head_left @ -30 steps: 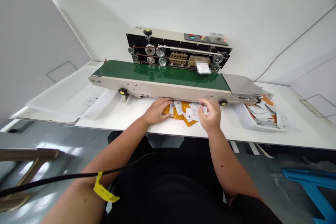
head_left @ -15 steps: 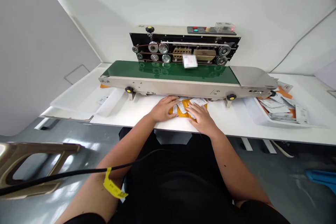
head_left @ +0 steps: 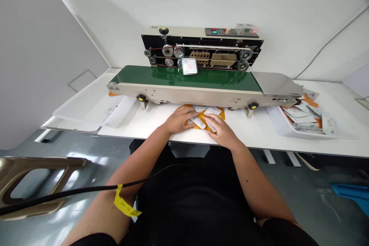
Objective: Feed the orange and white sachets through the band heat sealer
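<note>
Shifting left along the green belt point(head_left: 138, 75), the white packet point(head_left: 189, 66) is further through its pass; left hand point(head_left: 179, 120) and right hand point(head_left: 222, 132) touch near orange packets point(head_left: 199, 122), grip unclear.

Before me on the desk point(head_left: 253, 132) lie packets point(head_left: 198, 122); behind them, a conveyor point(head_left: 184, 94); to my left, a tray point(head_left: 122, 111); to my right, a packet-filled bin point(head_left: 276, 121).

Your white table point(head_left: 258, 128) carries orange-and-white packets point(head_left: 198, 122) near the middle of its front edge, a conveyor machine point(head_left: 187, 97) toward its back edge, and translucent bins near its left point(head_left: 122, 113) and right ends.
</note>
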Action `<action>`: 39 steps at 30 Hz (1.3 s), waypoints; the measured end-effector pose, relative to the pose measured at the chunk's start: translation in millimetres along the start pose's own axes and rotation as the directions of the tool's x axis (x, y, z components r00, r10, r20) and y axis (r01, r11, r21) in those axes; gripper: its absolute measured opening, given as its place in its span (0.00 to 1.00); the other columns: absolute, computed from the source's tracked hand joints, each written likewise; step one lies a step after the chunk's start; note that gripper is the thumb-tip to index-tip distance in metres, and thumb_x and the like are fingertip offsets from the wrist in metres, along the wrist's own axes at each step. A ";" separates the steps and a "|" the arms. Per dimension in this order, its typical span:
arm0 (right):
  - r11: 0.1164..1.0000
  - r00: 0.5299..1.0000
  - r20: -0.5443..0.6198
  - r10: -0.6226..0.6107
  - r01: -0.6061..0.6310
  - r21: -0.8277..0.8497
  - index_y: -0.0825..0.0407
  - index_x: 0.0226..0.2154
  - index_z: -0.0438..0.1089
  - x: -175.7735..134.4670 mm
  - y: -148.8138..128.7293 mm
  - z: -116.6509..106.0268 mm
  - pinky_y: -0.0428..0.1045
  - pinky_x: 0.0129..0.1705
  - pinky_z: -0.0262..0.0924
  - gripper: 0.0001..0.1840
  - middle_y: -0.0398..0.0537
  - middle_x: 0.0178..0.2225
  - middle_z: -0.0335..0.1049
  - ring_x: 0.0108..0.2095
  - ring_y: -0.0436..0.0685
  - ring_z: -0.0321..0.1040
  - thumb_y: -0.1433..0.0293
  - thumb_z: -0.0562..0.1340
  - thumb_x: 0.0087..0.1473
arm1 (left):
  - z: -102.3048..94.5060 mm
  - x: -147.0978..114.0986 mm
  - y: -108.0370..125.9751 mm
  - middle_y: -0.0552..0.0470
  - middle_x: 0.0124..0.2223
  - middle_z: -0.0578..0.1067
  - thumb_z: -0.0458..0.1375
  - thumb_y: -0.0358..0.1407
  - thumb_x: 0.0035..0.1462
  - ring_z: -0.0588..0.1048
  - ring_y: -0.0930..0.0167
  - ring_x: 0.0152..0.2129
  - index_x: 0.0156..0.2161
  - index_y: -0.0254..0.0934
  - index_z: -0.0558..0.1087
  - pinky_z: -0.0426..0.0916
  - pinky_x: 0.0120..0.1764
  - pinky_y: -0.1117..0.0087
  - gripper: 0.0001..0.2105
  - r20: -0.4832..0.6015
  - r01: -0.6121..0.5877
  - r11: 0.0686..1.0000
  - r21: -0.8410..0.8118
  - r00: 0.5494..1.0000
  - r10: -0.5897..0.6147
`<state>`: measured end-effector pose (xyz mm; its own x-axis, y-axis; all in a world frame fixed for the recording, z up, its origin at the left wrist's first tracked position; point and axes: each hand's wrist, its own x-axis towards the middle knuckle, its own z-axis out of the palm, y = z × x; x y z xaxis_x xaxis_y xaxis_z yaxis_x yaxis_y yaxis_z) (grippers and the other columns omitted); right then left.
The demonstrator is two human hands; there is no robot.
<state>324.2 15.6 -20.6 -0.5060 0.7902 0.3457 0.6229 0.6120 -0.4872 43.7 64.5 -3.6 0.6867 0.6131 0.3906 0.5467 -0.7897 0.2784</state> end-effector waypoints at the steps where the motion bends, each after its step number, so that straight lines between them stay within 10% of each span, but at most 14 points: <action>1: 1.000 1.000 0.011 -0.011 0.011 0.011 0.42 0.69 0.60 -0.1 -1.1 -1.5 0.65 0.68 0.57 0.32 0.52 0.68 0.60 0.67 0.66 0.59 0.65 0.60 0.64 | -0.3 -0.2 0.3 0.43 0.66 0.70 0.62 0.47 0.65 0.69 0.55 0.62 0.67 0.46 0.68 0.63 0.64 0.49 0.27 -0.002 -0.026 1.000 0.000 1.000 0.026; 8: 0.999 0.998 0.046 -0.051 0.051 0.008 0.41 0.70 0.58 1.7 -6.1 -5.6 0.65 0.69 0.55 0.32 0.50 0.67 0.62 0.67 0.64 0.59 0.66 0.57 0.66 | 8.1 0.9 -1.8 0.47 0.57 0.80 0.58 0.40 0.69 0.73 0.60 0.60 0.59 0.45 0.77 0.68 0.61 0.54 0.16 -0.059 -0.158 0.985 -0.061 0.986 0.155; 15: 0.951 0.978 -0.072 0.196 -0.207 -0.229 0.49 0.70 0.58 2.8 -5.9 6.3 0.74 0.71 0.42 0.37 0.53 0.70 0.58 0.73 0.75 0.43 0.60 0.60 0.62 | 7.2 -0.4 -1.1 0.42 0.56 0.79 0.59 0.41 0.69 0.75 0.59 0.55 0.63 0.42 0.73 0.69 0.59 0.54 0.20 -0.045 -0.152 0.988 0.005 0.987 0.152; 24: 0.968 0.990 0.082 0.115 -0.093 -0.233 0.40 0.69 0.61 2.8 -14.8 2.6 0.78 0.71 0.26 0.31 0.44 0.70 0.60 0.75 0.70 0.38 0.66 0.56 0.64 | 11.5 2.5 -2.2 0.46 0.50 0.83 0.59 0.37 0.69 0.79 0.60 0.53 0.53 0.42 0.80 0.74 0.56 0.56 0.12 -0.137 -0.166 0.981 -0.096 0.979 0.153; 33: 0.984 0.981 -0.184 0.060 -0.089 -0.153 0.46 0.48 0.80 36.2 -21.0 3.8 0.63 0.61 0.60 0.16 0.49 0.50 0.79 0.56 0.66 0.67 0.66 0.58 0.67 | 2.6 -9.5 -7.0 0.46 0.46 0.84 0.58 0.36 0.69 0.83 0.65 0.44 0.47 0.38 0.81 0.77 0.51 0.64 0.10 -0.340 0.016 0.954 -0.300 0.932 -0.123; 39: 0.997 0.891 -0.447 0.082 -0.073 0.037 0.49 0.37 0.79 55.0 -12.8 -43.2 0.53 0.40 0.67 0.13 0.48 0.34 0.77 0.35 0.58 0.72 0.61 0.61 0.65 | -2.9 -10.2 -2.3 0.46 0.49 0.81 0.60 0.39 0.67 0.81 0.66 0.43 0.51 0.38 0.76 0.76 0.49 0.64 0.12 -0.296 0.117 0.963 -0.244 0.936 -0.189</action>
<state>314.1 52.6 39.4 -0.1331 0.7677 0.6268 0.6357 0.5513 -0.5403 34.1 60.0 -5.7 0.3976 0.7169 0.5727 0.4899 -0.6936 0.5281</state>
